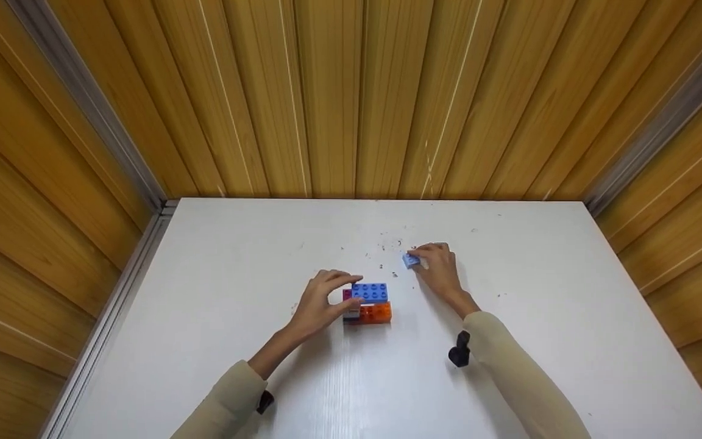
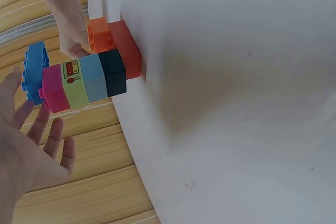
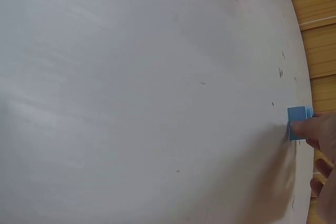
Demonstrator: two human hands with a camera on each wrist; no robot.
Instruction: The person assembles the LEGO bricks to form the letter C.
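A small stack of toy building bricks (image 2: 76, 83) stands on the table, in dark, light blue, yellow-green with a printed picture, and magenta layers. Across its top lies a blue eight-stud brick (image 1: 370, 292), jutting to the right. My left hand (image 1: 320, 300) holds that blue brick at its left end between thumb and index finger; the other fingers (image 2: 54, 139) are spread loosely. Low beside the stack are orange bricks (image 1: 376, 313). Farther back to the right, my right hand (image 1: 439, 271) pinches a small light blue brick (image 3: 296, 123) at the table surface.
The white table (image 1: 235, 244) has scattered dark marks near the right hand. Wood-patterned panels (image 1: 326, 97) rise behind and at both sides, with metal rails (image 1: 104, 116) at the corners. Black wrist devices (image 1: 459, 350) hang from the sleeves.
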